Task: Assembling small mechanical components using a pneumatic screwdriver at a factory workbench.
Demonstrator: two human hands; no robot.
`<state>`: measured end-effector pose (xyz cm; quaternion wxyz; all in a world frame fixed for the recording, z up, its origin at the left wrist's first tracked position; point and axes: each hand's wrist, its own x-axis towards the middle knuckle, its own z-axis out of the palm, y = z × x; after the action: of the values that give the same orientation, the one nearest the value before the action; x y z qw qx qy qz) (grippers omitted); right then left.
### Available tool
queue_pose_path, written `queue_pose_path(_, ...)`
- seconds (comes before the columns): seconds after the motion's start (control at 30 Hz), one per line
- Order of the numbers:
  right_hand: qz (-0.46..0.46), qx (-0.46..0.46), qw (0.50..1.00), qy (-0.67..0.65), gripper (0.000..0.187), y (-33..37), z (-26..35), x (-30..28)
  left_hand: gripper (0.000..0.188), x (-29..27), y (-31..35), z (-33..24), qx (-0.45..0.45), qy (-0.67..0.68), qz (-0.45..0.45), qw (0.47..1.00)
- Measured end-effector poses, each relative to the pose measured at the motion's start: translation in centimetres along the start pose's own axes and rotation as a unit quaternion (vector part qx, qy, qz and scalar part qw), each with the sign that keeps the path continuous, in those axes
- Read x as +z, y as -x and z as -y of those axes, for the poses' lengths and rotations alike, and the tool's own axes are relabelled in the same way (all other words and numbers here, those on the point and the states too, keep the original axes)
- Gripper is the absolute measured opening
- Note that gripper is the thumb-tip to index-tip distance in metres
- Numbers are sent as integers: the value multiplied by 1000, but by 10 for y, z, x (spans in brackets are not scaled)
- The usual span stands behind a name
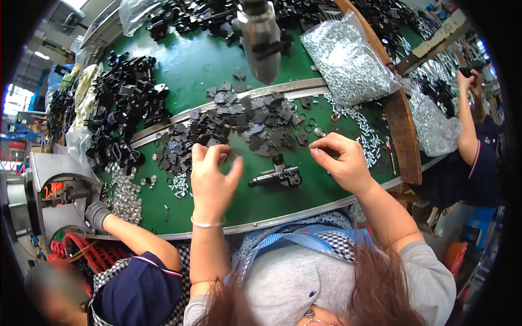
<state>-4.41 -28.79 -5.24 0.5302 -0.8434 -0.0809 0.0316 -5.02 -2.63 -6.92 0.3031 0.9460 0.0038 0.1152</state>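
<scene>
A black metal bracket assembly [278,176] lies on the green tabletop between my two hands. My left hand [211,176] is just left of it, over the near edge of a heap of flat black metal plates [272,122]. Its thumb stands apart from the curled fingers, slightly blurred, and I see nothing in it. On the other side, my right hand [343,162] hovers above the table with thumb and forefinger drawn into a pinch. Whatever they hold, if anything, is too small to make out. Small silver pins [179,185] are scattered beside my left wrist.
Silver rivets [370,138] spill below a clear bag of rivets [348,60]. A wooden board [402,136] edges the right side. Overhead hangs a metal spindle [260,43]. Black brackets [128,92] pile up at left. A gloved co-worker's hand [98,215] is by a machine.
</scene>
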Motion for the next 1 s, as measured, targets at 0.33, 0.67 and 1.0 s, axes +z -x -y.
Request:
queue_pose_path(0.33,77,14,997,19,16,15,5,5,27,15,24,-40,101,162,135,972)
queue_pose_path(0.67,177,15,980,93,23,2,16,8,28,25,19,-42,109,201,164,960)
queue_pose_path(1.0,332,174,926,-46,36,-9,5,25,19,7,35,-56,106,171,142,969)
